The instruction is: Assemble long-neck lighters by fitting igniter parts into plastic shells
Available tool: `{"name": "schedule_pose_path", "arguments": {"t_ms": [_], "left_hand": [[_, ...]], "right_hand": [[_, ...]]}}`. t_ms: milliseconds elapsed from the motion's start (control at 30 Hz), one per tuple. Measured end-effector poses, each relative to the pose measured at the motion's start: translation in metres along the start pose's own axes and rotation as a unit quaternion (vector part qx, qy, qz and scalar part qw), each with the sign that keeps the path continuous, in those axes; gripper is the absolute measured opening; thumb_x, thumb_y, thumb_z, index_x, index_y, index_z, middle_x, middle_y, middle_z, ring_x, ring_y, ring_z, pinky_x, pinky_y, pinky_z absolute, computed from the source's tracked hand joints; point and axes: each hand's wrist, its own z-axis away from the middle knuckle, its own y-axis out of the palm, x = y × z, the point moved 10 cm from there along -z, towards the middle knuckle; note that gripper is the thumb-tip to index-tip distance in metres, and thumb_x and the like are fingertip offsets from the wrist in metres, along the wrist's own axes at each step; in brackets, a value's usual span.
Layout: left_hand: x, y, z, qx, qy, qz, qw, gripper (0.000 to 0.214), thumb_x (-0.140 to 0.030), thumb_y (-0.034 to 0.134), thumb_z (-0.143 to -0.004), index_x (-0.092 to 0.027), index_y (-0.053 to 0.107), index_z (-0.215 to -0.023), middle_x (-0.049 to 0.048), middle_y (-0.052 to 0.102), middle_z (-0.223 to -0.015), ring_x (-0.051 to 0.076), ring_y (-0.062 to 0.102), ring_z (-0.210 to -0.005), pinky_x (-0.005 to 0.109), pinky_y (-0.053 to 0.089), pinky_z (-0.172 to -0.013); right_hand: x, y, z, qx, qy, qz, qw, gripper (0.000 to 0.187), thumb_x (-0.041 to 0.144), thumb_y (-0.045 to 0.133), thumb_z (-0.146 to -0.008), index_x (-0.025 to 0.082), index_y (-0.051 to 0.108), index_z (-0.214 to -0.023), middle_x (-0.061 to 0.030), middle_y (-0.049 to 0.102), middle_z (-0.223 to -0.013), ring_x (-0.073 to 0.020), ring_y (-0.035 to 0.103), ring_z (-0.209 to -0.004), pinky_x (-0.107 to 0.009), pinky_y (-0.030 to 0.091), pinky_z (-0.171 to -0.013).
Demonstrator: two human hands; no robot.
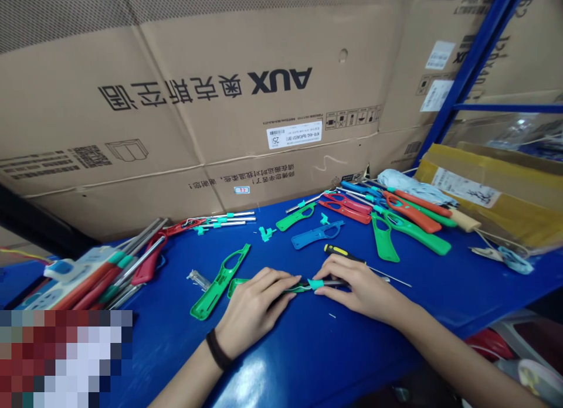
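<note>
The left hand (255,305) presses the green lighter body (302,288) flat on the blue table (308,349) while the right hand (358,288) pinches its teal collar (315,284) — seemingly to steady the joint — with a screwdriver (343,254) just beyond that pinch.

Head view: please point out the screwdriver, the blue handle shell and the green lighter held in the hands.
screwdriver (341,252): head view, on its black-and-yellow handle.
blue handle shell (308,239): head view, on its solid middle.
green lighter (315,284): head view, on its teal collar between the hands.
</note>
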Motion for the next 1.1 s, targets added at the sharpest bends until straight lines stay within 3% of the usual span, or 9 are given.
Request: {"name": "schedule_pose_path", "arguments": {"t_ms": [633, 933, 1100], "left_hand": [[0.002, 0.005, 0.001, 0.016, 0.023, 0.029, 0.999, 0.031, -0.019, 0.046, -0.093, -0.031, 0.063, -0.115, 0.005, 0.063, -0.107, 0.015, 0.06, -0.088, 0.029, 0.053, -0.075], [0.004, 0.002, 0.0, 0.003, 0.006, 0.048, 0.999, 0.03, -0.017, 0.048, -0.092, -0.029, 0.065, -0.113, 0.005, 0.064, -0.106, 0.015, 0.062, -0.084, 0.03, 0.053, -0.078], [0.011, 0.001, 0.0, -0.005, -0.045, 0.074, 0.996, 0.024, -0.02, 0.052, -0.089, -0.026, 0.065, -0.109, 0.0035, 0.066, -0.101, 0.015, 0.063, -0.09, 0.028, 0.052, -0.082]], "right_hand": [[0.013, 0.015, -0.004, 0.027, -0.038, 0.069, 0.997, 0.013, 0.029, 0.053, -0.091, 0.018, 0.058, -0.096, -0.004, 0.059, -0.093, -0.0158, 0.06, -0.081, -0.027, 0.048, -0.073], [0.018, 0.004, -0.006, -0.006, -0.042, 0.083, 0.996, 0.015, 0.034, 0.057, -0.088, 0.021, 0.061, -0.096, -0.0024, 0.066, -0.091, -0.0168, 0.06, -0.087, -0.029, 0.046, -0.079], [0.015, 0.006, -0.006, -0.009, -0.019, 0.05, 0.999, 0.015, 0.032, 0.054, -0.09, 0.021, 0.061, -0.096, -0.0028, 0.064, -0.092, -0.0157, 0.06, -0.088, -0.027, 0.047, -0.078]]}}
